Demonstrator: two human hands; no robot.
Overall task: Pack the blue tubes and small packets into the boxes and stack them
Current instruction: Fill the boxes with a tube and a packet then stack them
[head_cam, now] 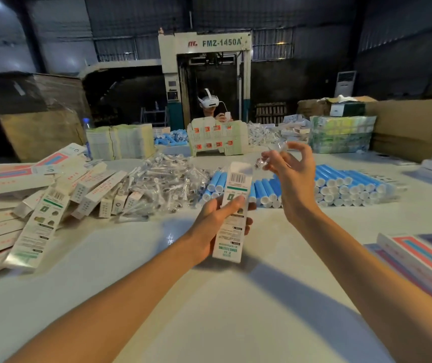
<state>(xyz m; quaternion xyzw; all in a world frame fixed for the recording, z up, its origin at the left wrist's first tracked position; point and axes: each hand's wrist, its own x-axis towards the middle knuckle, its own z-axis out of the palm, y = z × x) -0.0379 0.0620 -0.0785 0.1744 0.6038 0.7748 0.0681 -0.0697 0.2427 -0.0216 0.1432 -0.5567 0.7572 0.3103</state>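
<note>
Head view: a white box [233, 213] is held above the table [209, 310], gripped round its lower half by the curled fingers of the left hand [215, 226], with the flap at its far end standing open. A small clear packet [270, 158] is pinched between thumb and fingertips of the right hand [291, 176], just above and beside that open end, not yet inside. Whether a tube has been put into this box cannot be told.

Just behind, many blue tubes [346, 184] lie in rows, and a loose pile of packets [162, 179] is spread beside them, so a large stock is judged to be left. At the left a heap of boxes [52, 200] is seen, apparently made up, but leaning and tumbled rather than squarely stacked. At the right edge flat striped cartons [419, 258] are laid in layers. The task is judged to be partly done, with this box to be filled, closed and stacked.
</note>
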